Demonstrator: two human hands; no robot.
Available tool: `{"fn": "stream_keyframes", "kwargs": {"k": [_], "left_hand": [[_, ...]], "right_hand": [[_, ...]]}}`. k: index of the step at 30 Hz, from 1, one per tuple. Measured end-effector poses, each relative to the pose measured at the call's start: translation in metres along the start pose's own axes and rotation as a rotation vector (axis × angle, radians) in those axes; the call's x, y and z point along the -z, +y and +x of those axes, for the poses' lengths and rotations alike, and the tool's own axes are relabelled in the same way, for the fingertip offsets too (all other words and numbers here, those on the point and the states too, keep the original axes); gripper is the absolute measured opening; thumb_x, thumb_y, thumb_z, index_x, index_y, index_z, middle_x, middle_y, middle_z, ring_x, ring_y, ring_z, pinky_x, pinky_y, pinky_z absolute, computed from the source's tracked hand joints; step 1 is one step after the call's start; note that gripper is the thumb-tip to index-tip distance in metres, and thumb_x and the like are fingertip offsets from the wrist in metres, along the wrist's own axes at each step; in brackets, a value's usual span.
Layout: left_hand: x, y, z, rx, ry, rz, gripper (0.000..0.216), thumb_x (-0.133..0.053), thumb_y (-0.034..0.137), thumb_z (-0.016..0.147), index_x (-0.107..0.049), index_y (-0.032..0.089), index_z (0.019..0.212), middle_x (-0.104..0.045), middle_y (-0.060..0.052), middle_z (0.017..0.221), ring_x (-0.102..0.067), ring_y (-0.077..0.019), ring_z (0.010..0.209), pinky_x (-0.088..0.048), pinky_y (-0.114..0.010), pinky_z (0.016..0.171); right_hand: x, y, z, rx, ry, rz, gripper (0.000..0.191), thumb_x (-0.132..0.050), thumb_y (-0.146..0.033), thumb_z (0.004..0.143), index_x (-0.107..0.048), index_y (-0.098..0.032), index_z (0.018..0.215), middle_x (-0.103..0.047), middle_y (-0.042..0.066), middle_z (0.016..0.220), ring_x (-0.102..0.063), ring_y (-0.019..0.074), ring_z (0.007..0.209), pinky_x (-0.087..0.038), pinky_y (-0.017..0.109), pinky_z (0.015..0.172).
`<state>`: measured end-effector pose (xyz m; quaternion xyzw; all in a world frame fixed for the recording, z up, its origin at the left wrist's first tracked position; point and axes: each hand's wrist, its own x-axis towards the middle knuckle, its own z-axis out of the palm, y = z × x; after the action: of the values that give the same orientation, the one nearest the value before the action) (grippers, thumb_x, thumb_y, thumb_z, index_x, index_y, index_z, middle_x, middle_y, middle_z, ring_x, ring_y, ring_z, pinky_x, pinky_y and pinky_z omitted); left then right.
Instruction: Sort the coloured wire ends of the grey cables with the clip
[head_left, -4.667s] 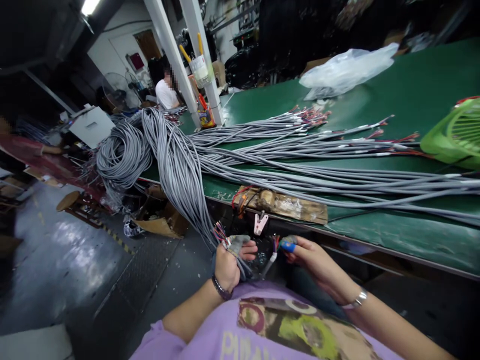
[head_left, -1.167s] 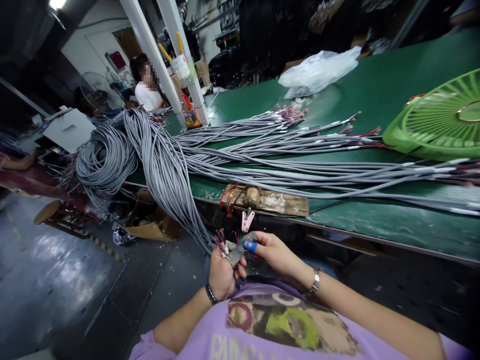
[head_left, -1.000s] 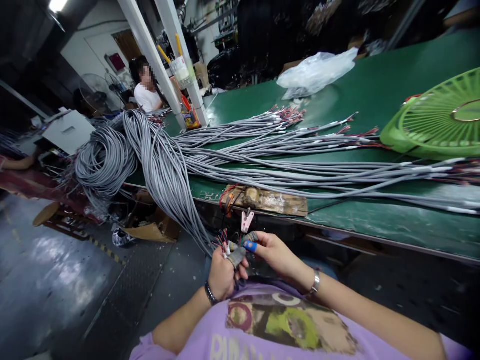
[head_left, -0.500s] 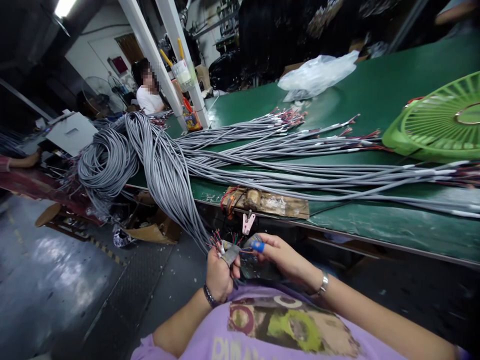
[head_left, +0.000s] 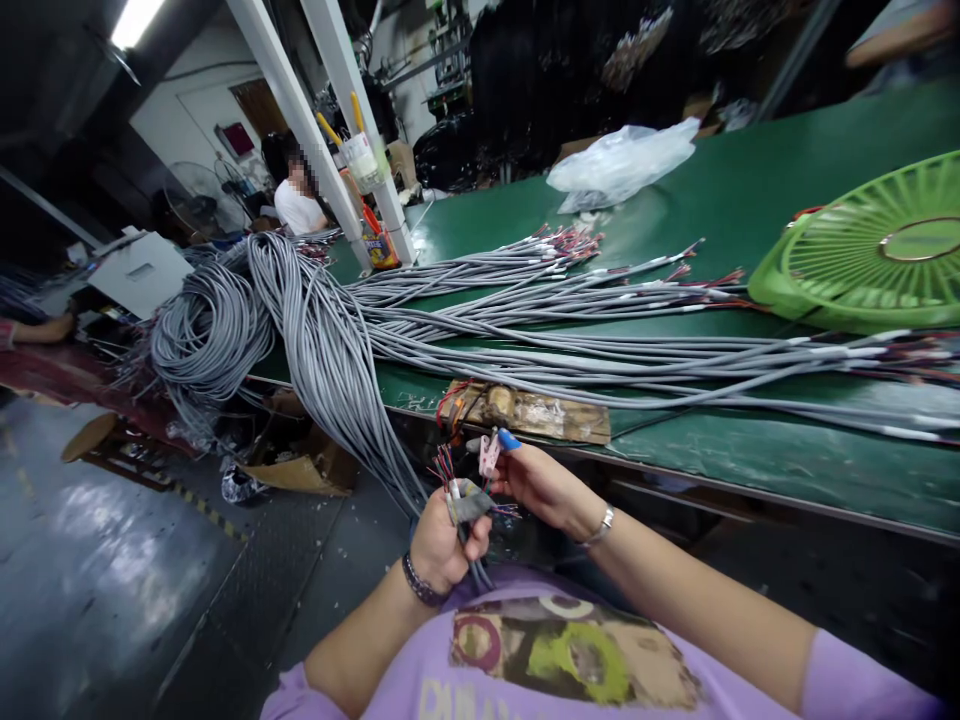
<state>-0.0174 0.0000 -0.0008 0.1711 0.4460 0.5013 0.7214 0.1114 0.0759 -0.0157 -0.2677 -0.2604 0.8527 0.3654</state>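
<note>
My left hand [head_left: 441,538] is closed around the ends of several grey cables [head_left: 341,370], their thin coloured wires [head_left: 442,468] fanning out above my fist; a grey sleeve covers its thumb. My right hand [head_left: 534,480], with a blue cap on the forefinger tip, pinches the small pink clip [head_left: 489,453] that hangs at the green table's front edge [head_left: 675,470]. The two hands are close together just below that edge.
Long grey cables with red wire ends lie across the green table. A worn wooden block [head_left: 525,408] sits at the front edge, a green fan [head_left: 877,250] at right, a plastic bag [head_left: 622,160] at the back. A person in white [head_left: 298,200] sits far left behind white posts.
My right hand has left the wire ends at my left hand and risen to the pink clip. My left hand keeps its hold on the cable bundle.
</note>
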Motion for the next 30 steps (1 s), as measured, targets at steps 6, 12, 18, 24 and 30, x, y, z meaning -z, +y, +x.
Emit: {"fn": "stream_keyframes", "kwargs": {"k": [6, 12, 18, 24, 30], "left_hand": [[0.007, 0.002, 0.007, 0.111, -0.055, -0.068, 0.037, -0.072, 0.039, 0.055, -0.042, 0.019, 0.063, -0.050, 0.004, 0.037, -0.032, -0.0047, 0.022, -0.013, -0.017, 0.030], [0.005, 0.002, 0.007, 0.143, -0.016, -0.006, 0.036, -0.071, 0.041, 0.056, -0.044, 0.019, 0.064, -0.049, 0.004, 0.036, -0.030, -0.0045, 0.022, -0.013, -0.016, 0.029], [0.000, 0.001, 0.003, 0.079, 0.013, 0.038, 0.035, -0.070, 0.041, 0.055, -0.046, 0.019, 0.068, -0.049, 0.005, 0.037, -0.030, -0.0042, 0.022, -0.015, -0.015, 0.027], [-0.008, -0.008, -0.012, -0.120, 0.068, 0.169, 0.035, -0.069, 0.045, 0.060, -0.048, 0.018, 0.067, -0.052, 0.004, 0.038, -0.033, -0.0048, 0.022, -0.019, -0.016, 0.025], [-0.016, -0.013, -0.017, -0.246, 0.167, 0.169, 0.034, -0.071, 0.041, 0.058, -0.048, 0.017, 0.058, -0.052, 0.004, 0.039, -0.034, -0.0044, 0.023, -0.019, -0.016, 0.025]], "right_hand": [[-0.002, 0.005, 0.003, 0.036, 0.037, 0.076, 0.033, -0.076, -0.046, 0.062, -0.065, -0.016, 0.070, -0.061, -0.001, 0.063, -0.053, 0.0100, 0.059, -0.044, 0.023, 0.057], [-0.006, 0.007, 0.007, 0.115, 0.074, 0.083, 0.032, -0.077, -0.044, 0.061, -0.064, -0.015, 0.063, -0.058, -0.002, 0.058, -0.048, 0.0084, 0.054, -0.040, 0.023, 0.055], [-0.002, 0.008, 0.003, 0.035, 0.021, 0.096, 0.033, -0.072, -0.048, 0.066, -0.065, -0.016, 0.071, -0.061, 0.000, 0.065, -0.052, 0.0100, 0.058, -0.043, 0.023, 0.055], [-0.002, 0.007, -0.005, -0.048, -0.018, 0.112, 0.034, -0.066, -0.050, 0.072, -0.065, -0.017, 0.078, -0.060, 0.001, 0.067, -0.053, 0.0105, 0.058, -0.047, 0.024, 0.056], [-0.003, 0.007, -0.008, 0.023, 0.040, 0.028, 0.023, -0.069, -0.038, 0.072, -0.064, -0.016, 0.079, -0.061, 0.001, 0.068, -0.053, 0.0105, 0.059, -0.046, 0.023, 0.055]]}}
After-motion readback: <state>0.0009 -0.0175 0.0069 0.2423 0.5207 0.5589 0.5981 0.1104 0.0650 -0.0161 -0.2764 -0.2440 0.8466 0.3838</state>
